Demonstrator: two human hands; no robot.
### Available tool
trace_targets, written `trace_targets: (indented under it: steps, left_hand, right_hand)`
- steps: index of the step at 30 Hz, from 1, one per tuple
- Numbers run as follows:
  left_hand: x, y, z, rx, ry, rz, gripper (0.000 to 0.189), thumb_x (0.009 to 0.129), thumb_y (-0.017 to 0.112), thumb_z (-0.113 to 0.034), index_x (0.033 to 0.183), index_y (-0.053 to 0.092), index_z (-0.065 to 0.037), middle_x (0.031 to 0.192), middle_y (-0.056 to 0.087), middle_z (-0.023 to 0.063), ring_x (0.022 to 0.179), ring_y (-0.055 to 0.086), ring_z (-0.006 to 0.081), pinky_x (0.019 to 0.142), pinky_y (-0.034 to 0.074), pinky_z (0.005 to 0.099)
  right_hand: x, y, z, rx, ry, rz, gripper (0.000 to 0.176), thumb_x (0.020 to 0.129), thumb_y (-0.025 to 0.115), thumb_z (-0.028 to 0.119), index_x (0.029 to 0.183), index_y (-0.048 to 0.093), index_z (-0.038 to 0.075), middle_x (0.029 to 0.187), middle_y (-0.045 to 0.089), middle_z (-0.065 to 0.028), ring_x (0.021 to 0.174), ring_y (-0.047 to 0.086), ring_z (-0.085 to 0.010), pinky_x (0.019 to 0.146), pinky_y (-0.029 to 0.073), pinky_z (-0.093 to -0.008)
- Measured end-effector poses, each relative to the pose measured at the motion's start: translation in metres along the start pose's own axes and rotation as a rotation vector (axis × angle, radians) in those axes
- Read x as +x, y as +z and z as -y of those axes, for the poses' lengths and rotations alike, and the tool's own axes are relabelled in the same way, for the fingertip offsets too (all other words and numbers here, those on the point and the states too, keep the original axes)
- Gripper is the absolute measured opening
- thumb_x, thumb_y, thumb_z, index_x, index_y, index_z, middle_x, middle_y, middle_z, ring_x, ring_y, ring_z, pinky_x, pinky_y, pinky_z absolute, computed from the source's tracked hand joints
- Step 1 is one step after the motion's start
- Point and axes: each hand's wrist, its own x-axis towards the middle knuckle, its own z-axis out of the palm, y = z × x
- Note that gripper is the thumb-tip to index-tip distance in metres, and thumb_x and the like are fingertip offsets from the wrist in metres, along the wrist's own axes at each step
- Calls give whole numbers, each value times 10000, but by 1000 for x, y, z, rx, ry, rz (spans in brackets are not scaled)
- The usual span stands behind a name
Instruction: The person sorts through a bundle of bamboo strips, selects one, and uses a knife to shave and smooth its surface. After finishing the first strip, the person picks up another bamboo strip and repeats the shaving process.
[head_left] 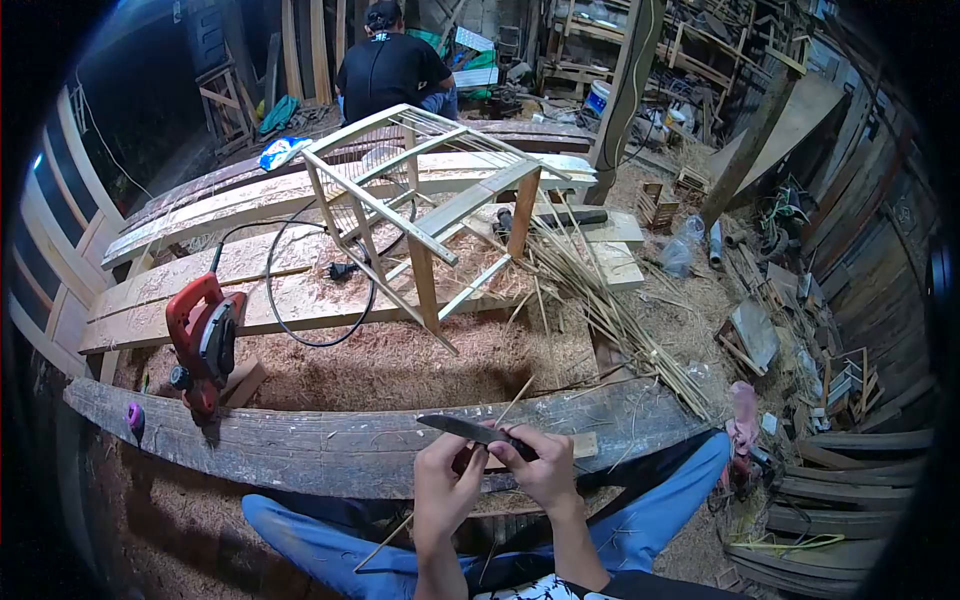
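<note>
My right hand [540,466] is closed around the dark handle of a knife [456,429], whose wide blade points left. Close beside it, my left hand [447,488] is closed in a pinch on a thin bamboo stick [516,399]. The stick slants past the blade, its upper end showing beyond the knife and its middle hidden by my fingers. Both hands are above my lap, at the near edge of a weathered plank [300,446]. A small flat piece of wood [584,444] lies on that plank by my right hand.
A wooden frame with thin rods [415,240] stands on pale boards [130,318] ahead. A bundle of bamboo strips [610,318] leans right of it. A red power planer [202,340] rests at left, its cord looping across the boards. Another person [385,70] sits at the back.
</note>
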Motion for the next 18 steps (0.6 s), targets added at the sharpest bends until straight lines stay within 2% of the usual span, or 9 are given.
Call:
trace_targets:
  steps: [4, 6, 9, 10, 12, 14, 16, 17, 18]
  left_hand:
    - [-3, 1, -8, -17, 14, -50, 153, 923, 664, 16, 1061, 729, 32, 694, 549, -37, 619, 469, 27, 527, 370, 228]
    - [-6, -4, -11, 46, -35, -40, 81, 903, 702, 9, 962, 720, 61, 709, 578, -35, 649, 504, 26, 548, 394, 225]
    - [-8, -4, -4, 16, -15, -42, 74, 896, 720, -1, 891, 709, 72, 734, 629, -21, 690, 557, 34, 578, 426, 224]
    - [-9, -5, -4, 18, -14, -42, 74, 896, 720, -1, 891, 709, 72, 734, 629, -21, 690, 557, 34, 578, 426, 224]
    - [-12, -9, -9, 17, -138, 4, 97, 912, 708, -15, 955, 716, 72, 805, 686, 9, 753, 596, 45, 637, 461, 215]
    - [-14, -16, -22, -27, -159, -53, 117, 918, 699, -17, 993, 716, 73, 833, 695, 17, 773, 605, 49, 664, 474, 213]
    - [-22, -35, -28, -95, -158, -118, 176, 940, 662, -13, 1091, 715, 61, 907, 706, 31, 817, 630, 70, 730, 502, 215]
    - [-31, -52, -38, -81, -133, -92, 179, 947, 648, -4, 1104, 715, 47, 916, 702, 36, 813, 639, 87, 722, 507, 222]
    - [-36, -55, -31, -128, -59, -211, 197, 938, 645, 16, 1120, 718, 38, 879, 689, 28, 759, 616, 63, 664, 480, 202]
  right_hand:
    - [-2, 3, -7, 67, 15, -3, 360, 805, 828, 393, 906, 761, 55, 801, 746, -118, 674, 731, -281, 571, 536, -335]
    - [0, -1, -6, 84, -7, -5, 360, 797, 837, 386, 888, 762, 46, 817, 753, -114, 683, 736, -276, 580, 542, -329]
    - [2, -6, -2, 45, -77, 6, 371, 786, 845, 385, 867, 760, 33, 829, 759, -108, 678, 736, -269, 582, 543, -321]
    - [2, -5, -7, 53, -112, 9, 365, 787, 848, 375, 867, 760, 29, 831, 761, -104, 678, 736, -258, 586, 546, -320]
    - [2, -9, -11, 59, -146, 12, 359, 788, 851, 364, 867, 759, 26, 834, 763, -100, 678, 737, -247, 590, 548, -319]
    - [0, -18, -12, -101, -52, -50, 301, 838, 818, 342, 877, 765, 49, 773, 745, -85, 632, 713, -230, 577, 535, -317]
    - [9, -41, -29, -91, 144, -259, 289, 902, 760, 345, 907, 765, 57, 716, 711, -93, 594, 687, -241, 557, 509, -323]
    - [9, -58, -42, -217, 235, -345, 307, 921, 738, 360, 924, 760, 54, 705, 693, -106, 581, 671, -249, 551, 495, -330]
    - [11, -75, -54, -343, 322, -431, 326, 940, 716, 375, 941, 755, 52, 695, 675, -119, 568, 655, -258, 544, 482, -337]
